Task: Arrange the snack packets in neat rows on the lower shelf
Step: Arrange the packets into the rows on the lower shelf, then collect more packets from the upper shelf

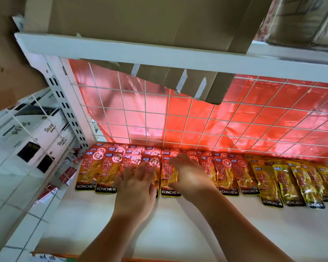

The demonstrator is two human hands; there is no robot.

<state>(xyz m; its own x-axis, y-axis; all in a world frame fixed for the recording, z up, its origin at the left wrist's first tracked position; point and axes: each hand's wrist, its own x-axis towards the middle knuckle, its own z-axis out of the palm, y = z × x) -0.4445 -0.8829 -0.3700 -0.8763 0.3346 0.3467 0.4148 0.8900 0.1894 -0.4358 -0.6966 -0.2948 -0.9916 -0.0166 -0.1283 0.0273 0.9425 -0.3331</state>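
Several red snack packets [106, 169] marked KONCHEW lie in overlapping rows along the back of the white lower shelf [178, 229]. To their right lie several yellow packets [286, 184] of the same brand. My left hand [135, 183] rests flat, fingers spread, on a red packet near the row's middle. My right hand [187, 173] lies flat on the neighbouring red packets [168, 178], fingers straight and pointing left. Both hands cover parts of the packets beneath them.
A white wire grid [197, 118] with red plastic sheet behind it backs the shelf. A cardboard box [150, 21] sits on the upper shelf, its flap [197, 82] hanging down. White boxes [27, 133] and small red cartons [67, 174] stand left on the tiled floor.
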